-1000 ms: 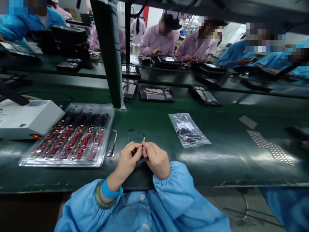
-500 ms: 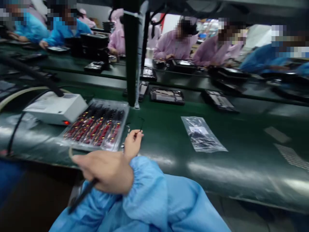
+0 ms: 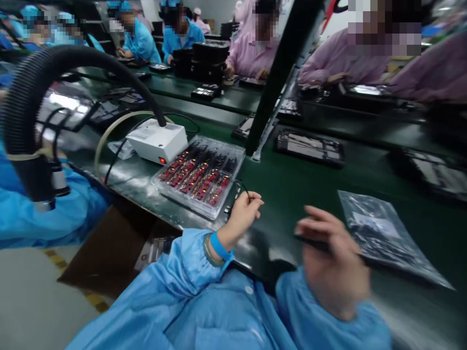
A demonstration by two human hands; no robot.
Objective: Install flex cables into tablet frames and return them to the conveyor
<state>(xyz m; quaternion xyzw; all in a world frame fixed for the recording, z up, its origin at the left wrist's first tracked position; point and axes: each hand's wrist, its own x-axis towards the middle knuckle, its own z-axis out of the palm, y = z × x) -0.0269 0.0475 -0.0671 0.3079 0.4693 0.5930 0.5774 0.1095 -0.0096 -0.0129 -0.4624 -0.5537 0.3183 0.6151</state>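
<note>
My left hand [image 3: 243, 214], with a blue band on the wrist, is closed in a pinch at the front of the bench. A thin black cable [image 3: 243, 186] curves up from its fingertips. To the right, my right hand [image 3: 333, 257] is raised and smeared by motion. A dark slender tool [image 3: 313, 242] lies across its palm, its far end hidden by the fingers. Left of my left hand sits a clear plastic tray [image 3: 197, 206] with rows of small red and black parts. Small pieces [image 3: 229, 206] lie between the tray and that hand.
A white box [image 3: 156, 141] with a lit red switch and a thick black hose [image 3: 83, 53] stands at left. A clear bag [image 3: 386, 228] of dark parts lies right. Behind are device frames [image 3: 310, 146], a slanted post [image 3: 280, 78] and co-workers. Below left is a brown carton [image 3: 105, 248].
My view has turned left. My right hand has swung from the left, across my left arm, out to the right with the dark tool. My left hand stays beside the tray.
</note>
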